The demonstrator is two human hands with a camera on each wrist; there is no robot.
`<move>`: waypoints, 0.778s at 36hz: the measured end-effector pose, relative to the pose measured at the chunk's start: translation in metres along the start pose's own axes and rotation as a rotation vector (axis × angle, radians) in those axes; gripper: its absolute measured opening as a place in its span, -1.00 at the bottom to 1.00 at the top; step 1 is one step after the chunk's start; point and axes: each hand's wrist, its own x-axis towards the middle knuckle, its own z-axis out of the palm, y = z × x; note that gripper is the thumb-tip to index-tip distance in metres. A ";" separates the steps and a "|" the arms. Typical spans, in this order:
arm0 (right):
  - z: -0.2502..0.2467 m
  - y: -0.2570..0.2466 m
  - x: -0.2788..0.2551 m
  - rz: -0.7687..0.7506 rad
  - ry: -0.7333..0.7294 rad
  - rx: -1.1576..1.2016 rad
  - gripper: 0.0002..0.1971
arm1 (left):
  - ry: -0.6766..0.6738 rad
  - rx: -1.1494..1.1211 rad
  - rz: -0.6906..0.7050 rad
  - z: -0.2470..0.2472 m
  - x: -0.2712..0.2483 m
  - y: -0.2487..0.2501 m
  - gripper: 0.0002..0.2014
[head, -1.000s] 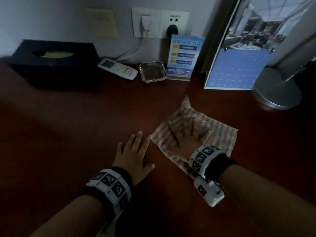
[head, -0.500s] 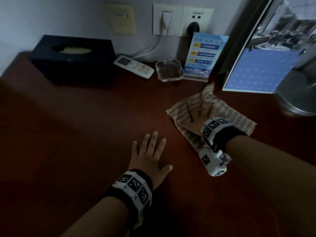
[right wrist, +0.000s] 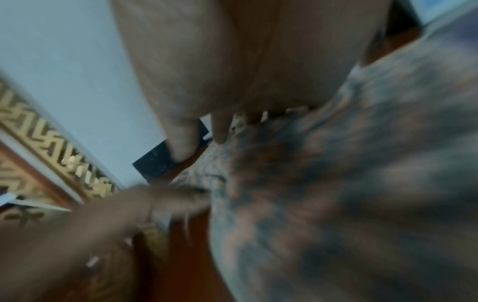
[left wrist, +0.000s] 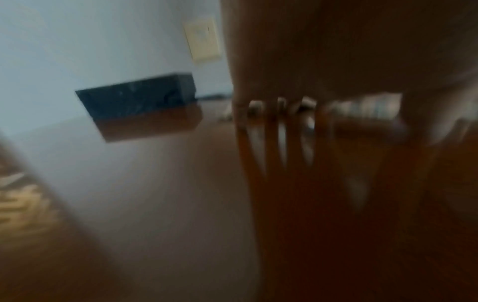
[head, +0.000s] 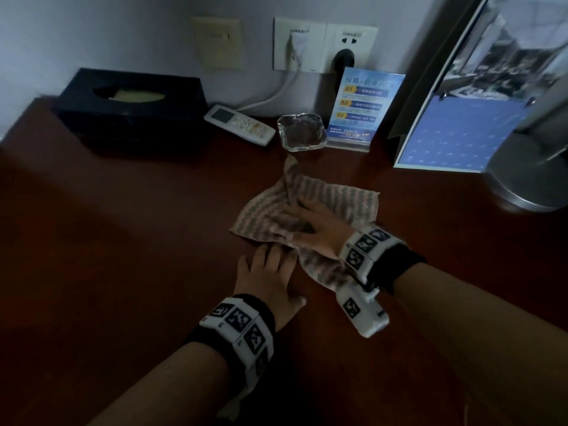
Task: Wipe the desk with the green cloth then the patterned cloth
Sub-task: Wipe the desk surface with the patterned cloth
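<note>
The patterned cloth (head: 310,207) lay rumpled on the dark red counter (head: 123,241), towards the back edge and right of the middle, one corner peaked up just short of the glass ashtray (head: 301,131). The right hand (head: 319,229) lay flat on the cloth, fingers straight and pressing down on it. The left hand (head: 270,276) lay palm down on the counter just beside the cloth's near edge, fingers spread and straight, their tips at the cloth's edge; whether they touched it could not be told. Along the back edge, from the left corner, stood a dark tissue box (head: 132,106), a white remote (head: 239,124), the ashtray, a blue sign card (head: 359,109) and a calendar (head: 461,118), with a round metal base (head: 528,176) at the right edge
</note>
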 end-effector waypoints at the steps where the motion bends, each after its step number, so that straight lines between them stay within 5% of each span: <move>1: 0.001 0.007 -0.010 -0.016 0.065 0.052 -0.36 | 0.070 0.006 0.033 -0.009 -0.001 0.000 -0.36; 4: 0.005 0.028 -0.043 -0.017 0.245 0.172 -0.51 | 0.348 0.065 0.154 -0.037 -0.003 0.002 -0.62; 7: 0.008 0.044 -0.072 0.096 0.443 0.163 -0.59 | 0.444 0.046 0.217 -0.055 0.010 0.006 -0.64; 10: 0.008 0.055 -0.099 0.229 0.519 -0.004 -0.61 | 0.391 0.006 0.231 -0.059 0.038 0.015 -0.54; 16: 0.024 0.067 -0.121 0.455 0.286 -0.125 -0.26 | 0.116 -0.026 0.215 -0.042 0.074 0.050 -0.46; 28: 0.038 0.064 -0.118 0.507 0.196 -0.082 -0.14 | -0.072 -0.153 -0.128 -0.025 0.067 -0.003 -0.10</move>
